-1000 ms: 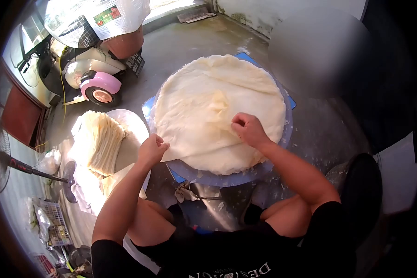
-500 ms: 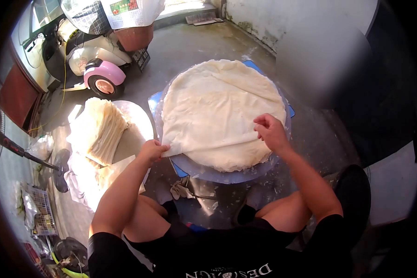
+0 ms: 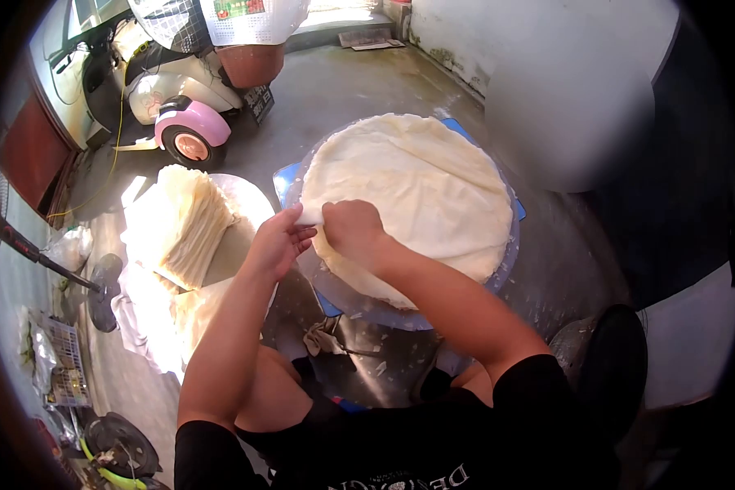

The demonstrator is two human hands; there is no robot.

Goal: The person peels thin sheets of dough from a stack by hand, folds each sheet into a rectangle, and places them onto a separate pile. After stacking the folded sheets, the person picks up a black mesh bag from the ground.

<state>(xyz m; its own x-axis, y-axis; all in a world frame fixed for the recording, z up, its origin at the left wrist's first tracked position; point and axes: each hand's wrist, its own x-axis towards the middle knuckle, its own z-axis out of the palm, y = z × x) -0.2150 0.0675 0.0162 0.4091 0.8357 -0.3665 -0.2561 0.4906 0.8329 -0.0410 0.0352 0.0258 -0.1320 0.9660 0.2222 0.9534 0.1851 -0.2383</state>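
Observation:
A wide round stack of pale thin dough sheets (image 3: pixel 416 188) lies on a round board (image 3: pixel 367 313). At the stack's left edge my left hand (image 3: pixel 282 241) pinches a small white piece of sheet (image 3: pixel 310 215) between thumb and fingers. Right beside it, my right hand (image 3: pixel 353 230) is closed in a fist over the left part of the stack, gripping the other end of that piece. Its fingertips are hidden. To the left, a tall pile of folded sheets (image 3: pixel 184 224) stands on a round tray (image 3: pixel 257 200).
Under the board a blue support (image 3: pixel 284 181) sticks out. A pink wheeled toy (image 3: pixel 192 126) and a scooter (image 3: pixel 180 82) stand at the upper left. At the lower left is a wire basket (image 3: pixel 67 359). A black round seat (image 3: pixel 616 367) is at the right.
My right hand has moved left across the stack and closed beside my left hand. My left hand has risen slightly along the stack's edge. The view has shifted a little.

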